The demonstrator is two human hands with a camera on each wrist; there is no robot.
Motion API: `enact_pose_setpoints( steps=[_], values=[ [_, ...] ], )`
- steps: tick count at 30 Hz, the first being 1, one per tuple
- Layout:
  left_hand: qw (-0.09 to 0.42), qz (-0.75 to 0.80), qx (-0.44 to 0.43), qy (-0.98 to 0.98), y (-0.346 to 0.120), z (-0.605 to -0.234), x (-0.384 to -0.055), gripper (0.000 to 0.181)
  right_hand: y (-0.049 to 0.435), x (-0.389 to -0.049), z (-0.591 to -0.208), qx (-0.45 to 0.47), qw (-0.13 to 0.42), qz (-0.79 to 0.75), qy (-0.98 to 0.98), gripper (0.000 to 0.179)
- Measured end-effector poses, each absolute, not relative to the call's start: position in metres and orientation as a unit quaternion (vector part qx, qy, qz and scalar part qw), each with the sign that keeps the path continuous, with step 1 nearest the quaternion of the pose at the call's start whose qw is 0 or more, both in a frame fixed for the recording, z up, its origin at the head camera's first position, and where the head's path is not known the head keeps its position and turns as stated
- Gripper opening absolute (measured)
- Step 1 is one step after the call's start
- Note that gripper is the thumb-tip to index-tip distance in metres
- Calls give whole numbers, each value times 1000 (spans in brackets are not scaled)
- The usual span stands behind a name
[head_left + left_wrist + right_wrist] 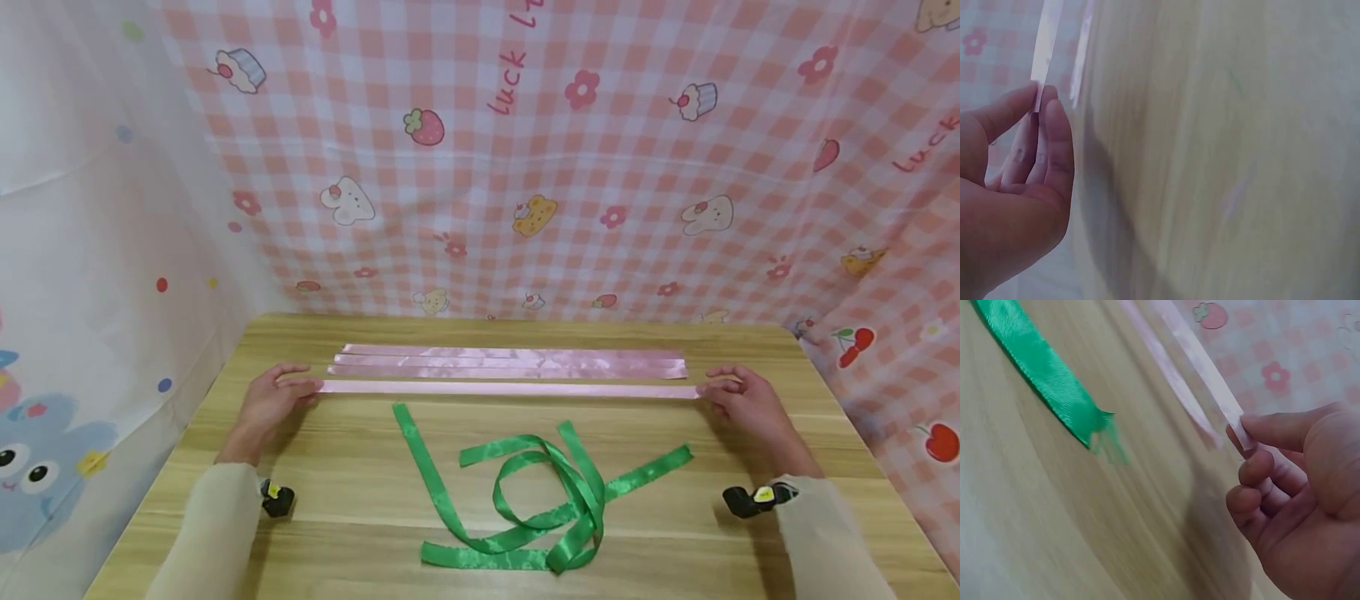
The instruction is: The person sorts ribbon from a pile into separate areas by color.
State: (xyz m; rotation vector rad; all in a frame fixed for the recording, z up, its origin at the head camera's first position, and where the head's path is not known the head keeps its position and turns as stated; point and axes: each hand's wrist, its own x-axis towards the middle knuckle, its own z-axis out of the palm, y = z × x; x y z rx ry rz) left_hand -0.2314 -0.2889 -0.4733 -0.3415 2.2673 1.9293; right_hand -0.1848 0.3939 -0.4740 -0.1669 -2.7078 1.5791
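Observation:
A pink satin ribbon [510, 389] stretches straight and taut between both hands. My left hand [272, 400] pinches its left end between thumb and fingers; in the left wrist view the ribbon [1046, 47] runs up from the fingertips. At the other end my right hand [750, 406] pinches the ribbon tip, and the right wrist view shows the thumb pressing the ribbon [1210, 378] against the index finger. Just behind it, several pink ribbon strips [510, 362] lie flat side by side on the table.
Several green ribbons [592, 508] lie loosely looped and crossed on the wooden table [345, 492], nearer to me. One green ribbon end [1054, 381] shows frayed threads in the right wrist view. Behind the table hangs a pink checked curtain [465, 192].

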Motion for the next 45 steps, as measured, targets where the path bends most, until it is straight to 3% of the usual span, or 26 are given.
enact_pose_setpoints(
  steps=[13, 24, 32, 45],
  values=[
    [46, 616, -183, 765, -277, -480, -244, 53, 383, -198, -497, -91, 64, 521, -846, 34],
    [56, 593, -214, 774, -276, -479, -248, 52, 386, -203, -506, -117, 64, 508, -851, 36],
    [27, 608, -213, 764, -276, -483, -250, 48, 382, -208, -507, -111, 92, 524, -840, 37],
    [34, 601, -221, 767, -274, -489, -253, 51, 380, -206, -506, -137, 81, 495, -854, 43]
  ],
)
